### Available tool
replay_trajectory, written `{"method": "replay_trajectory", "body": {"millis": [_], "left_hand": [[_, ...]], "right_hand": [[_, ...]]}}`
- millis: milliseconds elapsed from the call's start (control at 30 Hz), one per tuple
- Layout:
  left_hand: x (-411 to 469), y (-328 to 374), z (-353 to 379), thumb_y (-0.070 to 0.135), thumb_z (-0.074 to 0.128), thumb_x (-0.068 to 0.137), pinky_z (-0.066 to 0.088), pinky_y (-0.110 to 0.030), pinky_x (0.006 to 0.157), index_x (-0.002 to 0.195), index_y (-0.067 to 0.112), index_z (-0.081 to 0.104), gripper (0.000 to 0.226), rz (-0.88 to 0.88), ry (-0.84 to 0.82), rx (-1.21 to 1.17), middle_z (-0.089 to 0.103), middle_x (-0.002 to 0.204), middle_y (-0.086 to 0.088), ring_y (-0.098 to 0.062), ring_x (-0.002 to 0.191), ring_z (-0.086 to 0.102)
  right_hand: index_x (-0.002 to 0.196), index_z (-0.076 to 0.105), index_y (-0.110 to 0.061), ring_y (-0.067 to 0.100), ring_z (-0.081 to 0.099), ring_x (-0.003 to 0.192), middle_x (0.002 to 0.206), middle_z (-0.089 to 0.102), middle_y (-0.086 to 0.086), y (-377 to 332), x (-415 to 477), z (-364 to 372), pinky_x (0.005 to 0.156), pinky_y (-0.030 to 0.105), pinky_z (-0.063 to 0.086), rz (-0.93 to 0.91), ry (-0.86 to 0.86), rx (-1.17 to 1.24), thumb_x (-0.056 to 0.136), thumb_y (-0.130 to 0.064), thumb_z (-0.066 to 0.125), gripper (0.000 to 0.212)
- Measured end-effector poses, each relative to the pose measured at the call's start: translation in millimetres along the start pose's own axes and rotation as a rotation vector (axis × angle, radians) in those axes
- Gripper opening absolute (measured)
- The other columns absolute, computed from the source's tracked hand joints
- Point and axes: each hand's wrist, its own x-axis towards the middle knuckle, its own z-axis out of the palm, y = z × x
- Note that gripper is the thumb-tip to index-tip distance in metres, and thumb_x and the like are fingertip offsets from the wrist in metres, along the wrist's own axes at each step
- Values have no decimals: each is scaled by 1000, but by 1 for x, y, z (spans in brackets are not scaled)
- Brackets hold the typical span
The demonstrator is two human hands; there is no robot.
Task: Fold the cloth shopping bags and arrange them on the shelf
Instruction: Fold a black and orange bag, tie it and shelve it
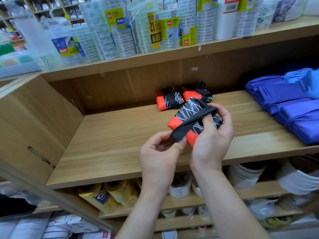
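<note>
Folded shopping bag (191, 116) sits gripped in the curled right hand (212, 140), long axis slanting toward two shelved bundles (170, 100) just beyond; the left hand (158, 152) pinches its strap end (177, 137).

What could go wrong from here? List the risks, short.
1. The left hand only pinches the end of the black strap; if it slips, the wrap may loosen and the folded bag in the right hand could spring open.
2. Setting it down close to the two finished bags at the back of the shelf might knock them askew.
</note>
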Motion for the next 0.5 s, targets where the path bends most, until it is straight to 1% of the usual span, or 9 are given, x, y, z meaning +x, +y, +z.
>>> {"method": "replay_trajectory", "body": {"millis": [100, 133, 167, 233, 300, 367, 400, 433, 500], "left_hand": [[-9, 1, -4, -6, 79, 72, 55, -19, 70, 82, 19, 74, 28, -43, -93, 31, 77, 82, 0, -9, 77, 72], [-9, 3, -5, -5, 80, 70, 55, -19, 70, 81, 20, 74, 28, -40, -93, 43, 77, 82, 0, -10, 77, 73], [-8, 5, -6, -2, 82, 69, 55, -19, 70, 82, 20, 72, 28, -28, -83, 52, 76, 82, 0, -11, 77, 73], [-4, 11, -12, 10, 84, 65, 55, -20, 72, 90, 19, 64, 33, 15, -55, 48, 74, 85, -4, -14, 80, 72], [1, 16, -20, 23, 84, 65, 55, -21, 74, 102, 23, 54, 47, 49, -60, 63, 71, 94, -5, -16, 87, 72], [5, 21, -23, 35, 86, 69, 55, -20, 76, 115, 36, 49, 59, 57, -140, 147, 68, 106, 5, -14, 95, 70], [7, 22, -22, 38, 85, 71, 54, -19, 78, 119, 41, 48, 61, 57, -204, 190, 67, 110, 10, -11, 99, 69], [10, 23, -20, 37, 82, 74, 53, -18, 81, 122, 41, 49, 59, 64, -265, 218, 68, 112, 13, -9, 101, 68], [17, 24, -16, 30, 80, 77, 52, -19, 83, 119, 30, 59, 46, 67, -309, 240, 72, 109, 12, -7, 100, 68]], "right_hand": [[94, 63, -22, 4, 61, 80, 84, 67, -13, 2, 4, 2, 73, 22, 48, -115, -19, -69, 86, -15, 42, 24], [94, 63, -21, 0, 60, 77, 80, 67, -16, 3, 5, 2, 70, 17, 46, -155, -38, -96, 88, -14, 41, 24], [95, 62, -20, 0, 59, 77, 81, 66, -15, 3, 7, 2, 70, 16, 46, -189, -53, -125, 90, -14, 40, 24], [98, 61, -20, 8, 60, 84, 88, 66, -6, 3, 12, 0, 76, 27, 49, -241, -74, -175, 94, -17, 38, 24], [96, 61, -18, 15, 59, 84, 89, 64, 2, 2, 16, -2, 78, 37, 49, -276, -117, -193, 98, -21, 35, 26], [92, 61, -12, 13, 57, 77, 81, 62, -1, 2, 16, -3, 71, 37, 48, -310, -183, -230, 102, -23, 33, 32], [88, 60, -11, 11, 55, 73, 77, 60, -3, 2, 15, -4, 68, 35, 46, -323, -219, -246, 103, -25, 33, 34], [85, 59, -10, 11, 54, 70, 73, 58, -4, 2, 13, -5, 66, 34, 45, -333, -260, -259, 103, -28, 33, 36], [85, 59, -9, 17, 58, 70, 73, 61, 1, 3, 11, -7, 65, 40, 48, -328, -364, -304, 103, -34, 34, 40]]}}
